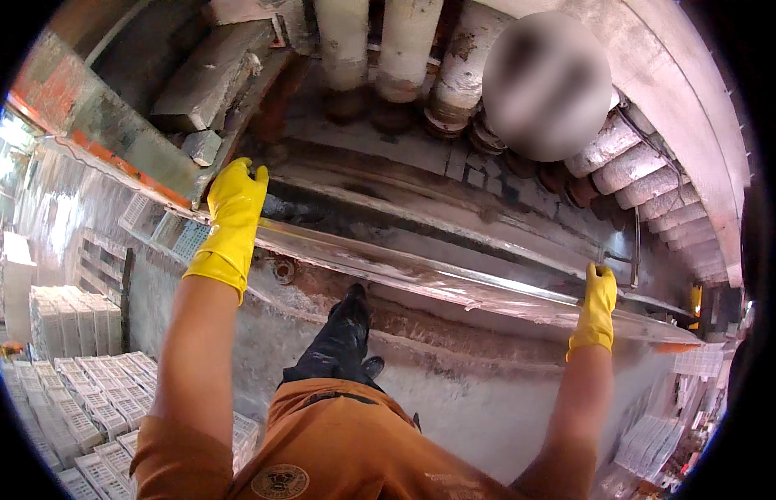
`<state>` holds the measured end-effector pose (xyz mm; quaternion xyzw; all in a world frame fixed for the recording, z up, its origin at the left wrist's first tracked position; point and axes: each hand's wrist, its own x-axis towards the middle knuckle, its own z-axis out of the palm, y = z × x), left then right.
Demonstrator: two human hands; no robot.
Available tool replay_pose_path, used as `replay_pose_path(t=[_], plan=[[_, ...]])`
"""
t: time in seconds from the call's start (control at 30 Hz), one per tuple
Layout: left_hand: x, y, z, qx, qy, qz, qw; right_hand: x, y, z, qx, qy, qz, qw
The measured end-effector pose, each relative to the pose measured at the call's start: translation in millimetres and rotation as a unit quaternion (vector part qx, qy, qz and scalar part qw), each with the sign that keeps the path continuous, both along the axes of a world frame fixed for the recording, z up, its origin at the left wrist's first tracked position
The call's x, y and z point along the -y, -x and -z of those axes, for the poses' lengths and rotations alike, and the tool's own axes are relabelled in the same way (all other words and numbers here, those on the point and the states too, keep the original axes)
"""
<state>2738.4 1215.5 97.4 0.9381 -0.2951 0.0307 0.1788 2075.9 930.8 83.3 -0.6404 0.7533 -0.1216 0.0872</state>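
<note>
1. Left hand [236,190], yellow-gloved: half curled, thumb apart, at the left end of the long trough's [438,271] near edge; I cannot tell whether it grips anything.
2. Right hand [600,302], yellow-gloved: fingers curled in, towards that edge's right end; its hold is hidden.
3. Grey block [203,148]: just beside the left hand.
4. Pale cylinders [409,50]: rowed along the trough's far edge.
5. White crates [71,400]: stacked beyond its near left corner.

Yellow gloves [232,212], orange shirt [346,446]

A grey block [202,147] lies near the left fingers [260,174], with stacked white crates [96,396] well below them. Pale pipes [631,172] stand beyond the right fingers [603,272].
</note>
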Motion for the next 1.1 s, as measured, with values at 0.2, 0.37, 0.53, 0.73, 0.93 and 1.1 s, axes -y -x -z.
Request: replay_pose_path(t=[0.2,0.37,0.53,0.73,0.93,1.1], plan=[[-2,5,2,0.013,-0.007,-0.007,1.0,-22,-19,-20,0.051,-0.027,0.051,0.997],[-3,6,4,0.02,-0.006,-0.002,1.0,-5,22,11,0.038,-0.012,0.024,0.999],[-10,7,5,0.011,-0.002,0.003,1.0,-29,-17,-16,0.118,-0.049,0.109,0.986],[-22,13,9,0.009,0.006,0.011,1.0,-48,-5,-11,0.054,-0.011,0.069,0.996],[-32,13,20,0.037,0.012,0.021,0.999,-63,3,-5,0.061,-0.006,0.07,0.996],[-36,17,18,0.042,0.0,0.018,0.999,-63,12,6,0.083,-0.025,0.074,0.993]])
